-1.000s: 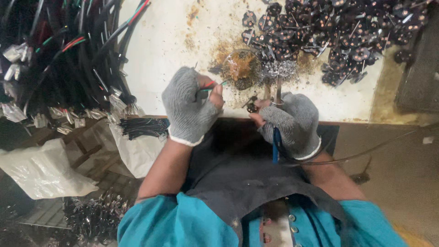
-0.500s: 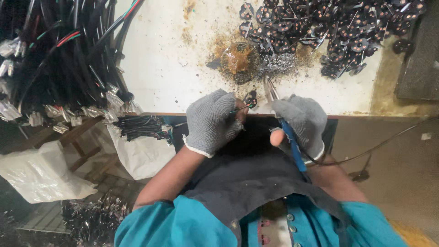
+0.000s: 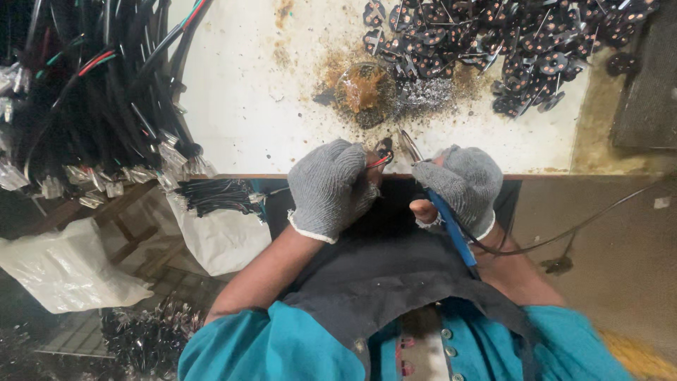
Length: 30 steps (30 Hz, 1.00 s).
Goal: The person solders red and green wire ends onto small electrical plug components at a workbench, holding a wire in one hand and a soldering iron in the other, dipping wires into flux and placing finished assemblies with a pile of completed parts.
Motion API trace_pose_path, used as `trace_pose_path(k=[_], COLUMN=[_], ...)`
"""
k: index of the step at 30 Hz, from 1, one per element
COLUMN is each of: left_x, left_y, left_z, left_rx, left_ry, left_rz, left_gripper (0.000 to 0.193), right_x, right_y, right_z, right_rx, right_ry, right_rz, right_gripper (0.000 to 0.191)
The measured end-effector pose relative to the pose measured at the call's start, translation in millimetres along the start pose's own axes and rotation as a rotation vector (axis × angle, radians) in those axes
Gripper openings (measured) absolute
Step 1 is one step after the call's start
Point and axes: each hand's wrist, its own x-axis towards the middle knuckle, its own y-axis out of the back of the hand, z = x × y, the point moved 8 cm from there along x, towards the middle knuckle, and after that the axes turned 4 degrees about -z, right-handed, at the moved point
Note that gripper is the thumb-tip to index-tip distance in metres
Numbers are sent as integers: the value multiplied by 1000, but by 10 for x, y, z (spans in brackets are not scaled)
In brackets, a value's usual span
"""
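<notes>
A small dark round part (image 3: 384, 149) with thin red and black wires (image 3: 376, 163) trailing from it sits at the near edge of the desk (image 3: 254, 106), pinched at the fingertips of the left hand (image 3: 330, 187). That hand wears a grey knit glove, and its fingers (image 3: 356, 164) are curled together, clamped on the part and its wires. Just to the right, the metal tip of a soldering iron (image 3: 438, 212) points up and left toward the part, nearly touching it. The right hand (image 3: 462, 185), also in a grey glove, has its fingers closed around the iron's blue handle, with the bare thumb showing below; a dark cord runs from the handle off to the right.

Just beyond the hands, a round, rust-brown tin (image 3: 364, 90) stands on the stained white desk, ringed by brown and grey residue. Farther back and to the right lies a heap of similar dark round parts (image 3: 508, 42) with thin leads. At the left, a thick bundle of black cables (image 3: 92, 92) with some red and green strands hangs over the desk edge, its metal ends pointing down. Below it are white plastic bags (image 3: 67, 271). The person wears a teal shirt with a dark apron (image 3: 381, 282) across the lap.
</notes>
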Motion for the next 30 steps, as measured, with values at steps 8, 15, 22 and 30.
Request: trace_pose_path(k=[8,15,22,30], left_x=[-27,-19,-4,-1], left_y=[-66,-88,-91,-81], left_z=[-17,-29,-41,-50], left_rx=[56,61,65,39], left_ry=[-4,-15,0,-24], left_rz=[18,27,-7,11], left_gripper=[17,17,19,22], right_x=[-69,-53,-73,-192], right_y=[65,115,18,-383], right_z=[-43,-133,-113,-1], right_rx=[94,128,33,-184], right_ry=[158,252,215,206], right_rz=[85,101,-25,-430], right_gripper=[30,18,24,26])
